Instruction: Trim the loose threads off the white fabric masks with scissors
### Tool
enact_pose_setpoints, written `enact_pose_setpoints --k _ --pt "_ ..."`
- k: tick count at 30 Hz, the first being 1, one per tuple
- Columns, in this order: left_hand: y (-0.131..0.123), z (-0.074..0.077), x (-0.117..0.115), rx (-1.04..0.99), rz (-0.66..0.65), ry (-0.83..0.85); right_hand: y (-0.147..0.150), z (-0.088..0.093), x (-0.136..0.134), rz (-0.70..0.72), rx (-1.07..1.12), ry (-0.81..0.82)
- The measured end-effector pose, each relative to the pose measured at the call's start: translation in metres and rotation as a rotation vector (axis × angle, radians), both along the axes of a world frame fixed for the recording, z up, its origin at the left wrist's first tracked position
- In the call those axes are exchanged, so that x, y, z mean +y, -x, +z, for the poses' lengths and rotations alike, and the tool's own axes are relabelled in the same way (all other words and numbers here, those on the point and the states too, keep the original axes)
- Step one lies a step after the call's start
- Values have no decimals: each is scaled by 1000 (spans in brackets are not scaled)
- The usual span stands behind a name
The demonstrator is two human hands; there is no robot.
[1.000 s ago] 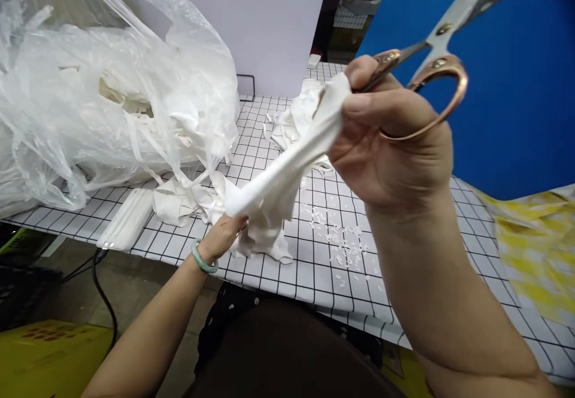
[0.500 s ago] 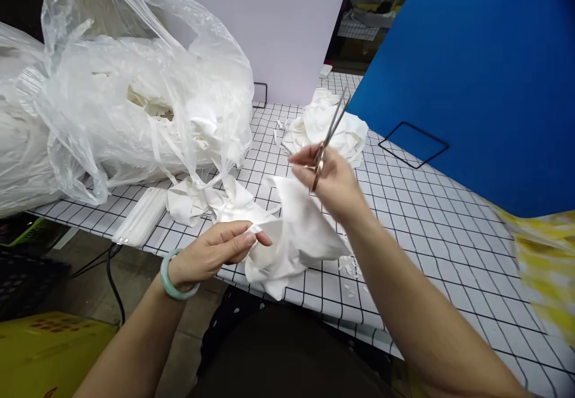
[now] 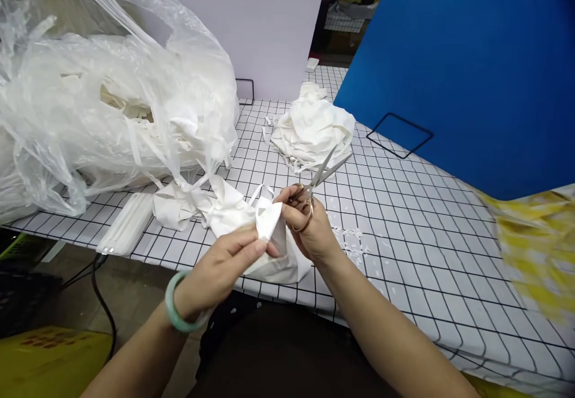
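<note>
My left hand [image 3: 233, 257], with a pale green bangle at its wrist, pinches the edge of a white fabric piece [image 3: 287, 260] between thumb and fingers. The cloth hangs down onto the table near its front edge. My right hand [image 3: 305, 224] has a pair of scissors [image 3: 320, 176] in its grip, the blades slightly apart and pointing away to the upper right. Its thumb and forefinger meet the raised corner of the same cloth. Whether they pinch that corner firmly, I cannot tell. Farther back lies a heap of white fabric pieces [image 3: 314, 122].
Large clear plastic bags [image 3: 179, 45] of white cloth fill the left. More white cloth [image 3: 175, 206] lies by a white power strip [image 3: 126, 224]. Small white scraps [image 3: 353, 239] dot the checked tablecloth [image 3: 417, 236]. A blue panel [image 3: 449, 75] stands at right, a pale panel [image 3: 269, 27] behind.
My right hand has come down and toward my left hand with the scissors, reaching the cloth. The cloth's corner is now raised between both hands. The view has shifted slightly right.
</note>
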State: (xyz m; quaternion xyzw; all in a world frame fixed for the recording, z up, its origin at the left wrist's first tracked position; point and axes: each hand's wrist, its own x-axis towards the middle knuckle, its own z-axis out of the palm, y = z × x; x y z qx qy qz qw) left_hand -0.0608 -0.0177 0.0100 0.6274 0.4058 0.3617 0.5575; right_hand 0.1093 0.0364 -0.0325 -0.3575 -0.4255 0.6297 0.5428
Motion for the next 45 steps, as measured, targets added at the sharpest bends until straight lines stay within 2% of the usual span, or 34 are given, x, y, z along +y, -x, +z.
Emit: enact_pose_setpoints --k 2,4,7,10,12,15,19,27,45 --pt "-6 3 -2 118 135 -338 11 0 -1 62 48 71" --pt "-10 6 -1 66 216 -486 27 -2 -10 163 88 146" --pt "-10 11 4 -177 328 -381 40 -2 -24 297 53 180" --pt "-8 11 8 -291 499 -310 20 4 -31 276 -178 45" --pt "-10 4 7 -247 448 -282 -6 7 -34 218 -423 -98" --pt "-25 -16 2 -144 243 -184 -45 6 -44 191 -779 -231" --pt "-48 -38 -3 -130 134 -104 -73 1 -63 170 -997 -337" --pt "-62 -41 -4 -127 -34 -145 -88 2 -75 123 -1027 -385" --pt "-69 -42 -3 -86 -63 -250 -88 -1 -78 89 -977 -395"
